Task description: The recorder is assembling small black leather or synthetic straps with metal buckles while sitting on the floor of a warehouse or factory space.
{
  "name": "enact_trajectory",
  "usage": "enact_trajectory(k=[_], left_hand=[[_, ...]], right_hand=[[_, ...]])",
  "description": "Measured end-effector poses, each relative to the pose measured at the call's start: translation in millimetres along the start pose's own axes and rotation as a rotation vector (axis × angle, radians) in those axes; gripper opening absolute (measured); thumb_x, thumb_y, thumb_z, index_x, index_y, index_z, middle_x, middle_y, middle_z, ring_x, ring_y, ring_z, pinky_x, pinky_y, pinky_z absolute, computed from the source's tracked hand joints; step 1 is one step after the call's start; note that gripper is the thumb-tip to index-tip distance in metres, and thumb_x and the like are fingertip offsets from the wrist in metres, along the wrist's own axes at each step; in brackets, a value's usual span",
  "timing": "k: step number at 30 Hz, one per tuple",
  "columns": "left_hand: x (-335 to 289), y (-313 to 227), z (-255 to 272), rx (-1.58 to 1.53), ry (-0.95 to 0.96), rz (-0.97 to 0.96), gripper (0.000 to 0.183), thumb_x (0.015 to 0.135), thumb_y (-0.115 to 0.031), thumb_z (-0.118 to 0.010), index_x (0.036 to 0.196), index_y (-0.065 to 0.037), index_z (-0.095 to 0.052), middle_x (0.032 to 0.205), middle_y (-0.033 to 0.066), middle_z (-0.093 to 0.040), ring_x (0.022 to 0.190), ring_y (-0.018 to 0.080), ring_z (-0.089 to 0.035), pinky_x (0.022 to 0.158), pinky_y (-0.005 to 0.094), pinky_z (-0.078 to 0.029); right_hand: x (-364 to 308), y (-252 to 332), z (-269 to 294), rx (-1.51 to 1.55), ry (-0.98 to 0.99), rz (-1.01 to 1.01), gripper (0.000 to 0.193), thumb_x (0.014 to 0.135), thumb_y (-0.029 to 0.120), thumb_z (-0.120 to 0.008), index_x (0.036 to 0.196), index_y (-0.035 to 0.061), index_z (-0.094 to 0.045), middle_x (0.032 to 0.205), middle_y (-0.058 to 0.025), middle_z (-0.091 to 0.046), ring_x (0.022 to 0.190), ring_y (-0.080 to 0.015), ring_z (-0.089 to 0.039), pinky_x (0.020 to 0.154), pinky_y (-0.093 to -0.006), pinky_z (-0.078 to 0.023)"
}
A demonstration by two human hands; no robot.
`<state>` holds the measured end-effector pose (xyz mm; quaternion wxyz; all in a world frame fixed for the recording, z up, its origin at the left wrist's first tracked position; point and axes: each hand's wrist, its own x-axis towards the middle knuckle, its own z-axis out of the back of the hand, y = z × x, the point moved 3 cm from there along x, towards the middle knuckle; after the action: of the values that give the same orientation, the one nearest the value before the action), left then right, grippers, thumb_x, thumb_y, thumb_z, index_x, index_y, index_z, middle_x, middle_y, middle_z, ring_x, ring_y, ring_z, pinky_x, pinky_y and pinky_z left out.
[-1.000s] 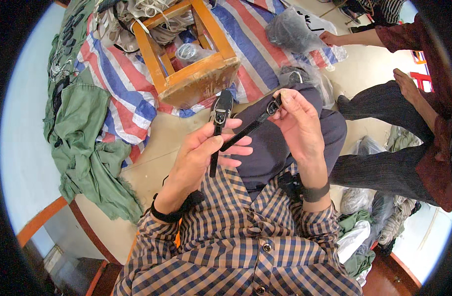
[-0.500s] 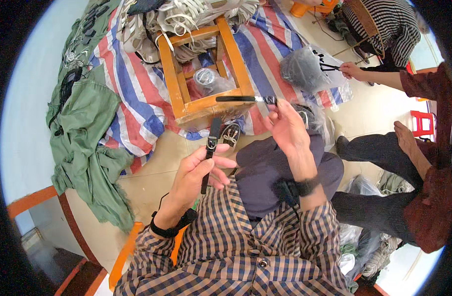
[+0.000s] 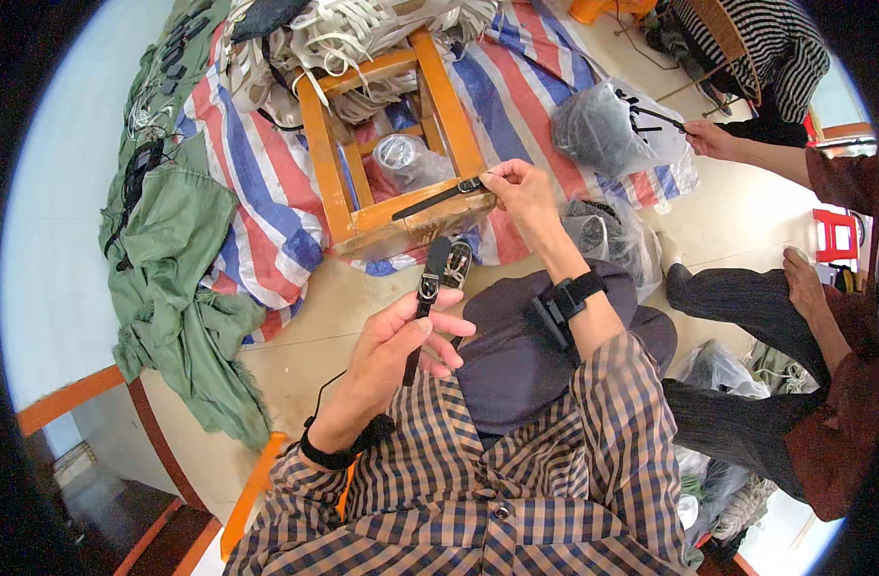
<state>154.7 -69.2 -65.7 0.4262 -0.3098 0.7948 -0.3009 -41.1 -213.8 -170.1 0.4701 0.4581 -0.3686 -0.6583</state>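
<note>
My left hand (image 3: 401, 336) pinches a short black buckle strap (image 3: 432, 285) between thumb and fingers, its silver buckle showing above the thumb and its lower end hanging below the hand. My right hand (image 3: 524, 197) grips the buckle end of a second black strap (image 3: 437, 200), which points left over the near edge of the wooden stool frame (image 3: 382, 223). The two straps are apart. Within the stool frame lies a clear plastic bag with a round, pale roll (image 3: 398, 156).
White straps (image 3: 353, 38) pile up behind the stool on a striped plastic sheet (image 3: 257, 182). Green cloth (image 3: 175, 240) lies at left. To the right, a co-worker's hand (image 3: 713, 141) holds black straps by a clear bag of dark pieces (image 3: 602, 130). A red stool (image 3: 835, 235) stands farther right.
My right hand has moved left and slightly up, bringing its strap down against the stool's near edge. My left hand has shifted slightly right, still holding its strap.
</note>
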Motion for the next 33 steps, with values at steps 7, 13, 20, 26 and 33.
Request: enact_trajectory(k=[7,13,20,26,33], left_hand=[[0,2,1,-0.023,0.005,-0.031,0.042,0.091,-0.02,-0.04,0.126,0.002,-0.038,0.102,0.0145,-0.06,0.071,0.0151,-0.059,0.061,0.0257,-0.051],[-3,0,-1,-0.019,0.01,-0.052,0.042,0.09,-0.02,-0.041,0.126,0.003,-0.038,0.102,0.0143,-0.06,0.071,0.0149,-0.059,0.061,0.0256,-0.051],[-5,-2,-4,-0.033,-0.002,0.003,0.04,0.09,-0.014,-0.039,0.126,0.002,-0.038,0.103,0.0143,-0.06,0.072,0.0145,-0.06,0.063,0.0255,-0.051],[-2,-4,7,-0.045,-0.024,0.004,0.039,0.091,-0.014,-0.037,0.127,0.002,-0.038,0.103,0.0145,-0.06,0.072,0.0154,-0.06,0.062,0.0259,-0.051],[22,4,6,-0.073,0.015,0.003,0.029,0.092,-0.013,-0.037,0.116,0.002,-0.045,0.097,0.0142,-0.061,0.069,0.0175,-0.061,0.06,0.0262,-0.051]], right_hand=[[-9,12,2,0.165,0.098,-0.001,0.018,0.075,0.016,-0.067,0.083,0.0007,-0.063,0.069,-0.003,-0.06,0.061,-0.0093,-0.054,0.054,-0.024,-0.042],[-13,15,7,0.295,0.116,-0.084,0.028,0.076,0.018,-0.067,0.096,0.0002,-0.059,0.071,-0.0029,-0.059,0.059,-0.0095,-0.053,0.052,-0.0231,-0.042],[-18,53,7,-0.456,-0.356,0.617,0.034,0.078,0.014,-0.061,0.11,0.0069,-0.053,0.097,-0.0131,-0.056,0.082,-0.0271,-0.058,0.069,-0.035,-0.047],[-12,66,-10,-0.171,-0.118,0.516,0.03,0.08,0.012,-0.059,0.109,0.0061,-0.055,0.099,-0.0108,-0.057,0.088,-0.0235,-0.057,0.074,-0.0327,-0.047],[-116,71,-17,0.77,0.712,-0.361,0.036,0.091,0.03,-0.05,0.113,0.0016,-0.053,0.074,0.0009,-0.051,0.066,-0.0082,-0.05,0.061,-0.0254,-0.043]])
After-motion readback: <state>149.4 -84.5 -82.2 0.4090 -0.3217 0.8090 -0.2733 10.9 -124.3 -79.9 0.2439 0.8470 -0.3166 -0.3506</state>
